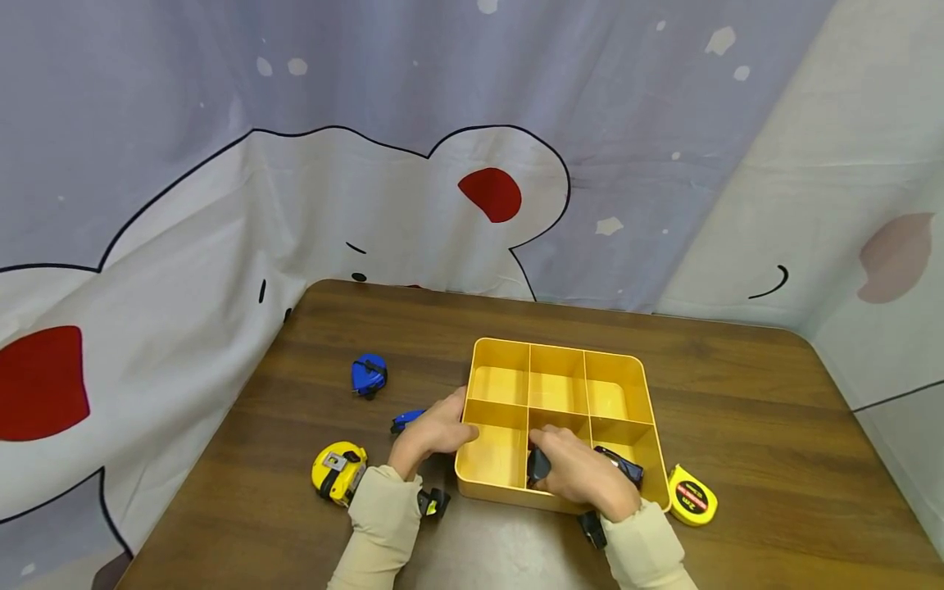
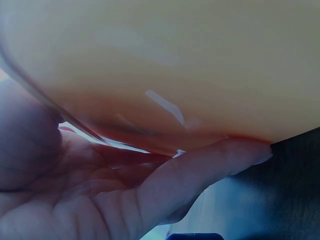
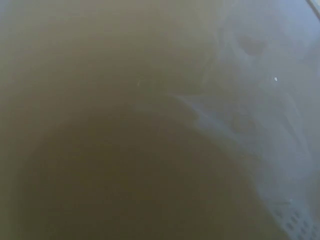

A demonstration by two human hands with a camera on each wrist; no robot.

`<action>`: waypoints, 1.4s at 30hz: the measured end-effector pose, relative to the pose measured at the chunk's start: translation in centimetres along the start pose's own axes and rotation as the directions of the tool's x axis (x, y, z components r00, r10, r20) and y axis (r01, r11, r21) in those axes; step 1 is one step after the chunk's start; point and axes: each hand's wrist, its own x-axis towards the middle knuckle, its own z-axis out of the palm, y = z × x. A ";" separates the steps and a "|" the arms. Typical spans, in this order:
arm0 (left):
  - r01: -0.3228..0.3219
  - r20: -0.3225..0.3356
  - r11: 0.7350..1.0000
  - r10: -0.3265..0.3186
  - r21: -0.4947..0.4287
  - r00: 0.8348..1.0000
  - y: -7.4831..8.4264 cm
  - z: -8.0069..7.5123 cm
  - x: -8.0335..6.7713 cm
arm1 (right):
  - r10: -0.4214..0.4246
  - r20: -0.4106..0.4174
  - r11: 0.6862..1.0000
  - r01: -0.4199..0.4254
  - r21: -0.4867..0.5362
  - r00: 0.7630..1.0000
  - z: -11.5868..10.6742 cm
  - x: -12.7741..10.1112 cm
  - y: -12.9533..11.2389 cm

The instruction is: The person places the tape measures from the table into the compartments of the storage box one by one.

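A yellow compartment box [image 1: 492, 492] sits on the table. My left hand [image 1: 435, 428] grips its left wall, thumb over the rim and fingers along the outside. The left wrist view shows the fingers [image 2: 200, 167] against the wall's outer face. My right hand [image 1: 578, 469] reaches down into the front middle compartment and holds a dark, rounded object [image 1: 539, 465], partly hidden by the hand. Another dark object [image 1: 621, 465] leans in the front right compartment, partly behind the right hand. The right wrist view holds only a blurred, tan surface [image 3: 125, 165] up close.
A yellow tape measure [image 1: 693, 496] lies right of the box. To the left are a larger yellow tape measure [image 1: 339, 473], a blue tape measure [image 1: 369, 374] and a blue item [image 1: 407, 419] partly behind the left hand. A printed curtain [image 1: 413, 213] hangs behind the table [image 1: 760, 410].
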 end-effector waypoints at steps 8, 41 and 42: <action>0.013 0.004 1.000 -0.013 -0.012 1.000 0.0 0.0 0.0 | 0.028 0.010 1.000 -0.028 -0.011 1.000 0.3 0.3 0.1; 0.023 0.002 0.999 -0.023 -0.023 1.000 0.0 0.0 -0.2 | -0.181 -0.182 0.981 0.190 0.029 0.966 -1.7 -2.9 0.2; 0.023 0.001 0.999 -0.023 -0.022 1.000 0.0 0.0 -0.2 | -0.229 -0.246 0.970 0.241 0.018 0.942 -2.0 -3.3 0.4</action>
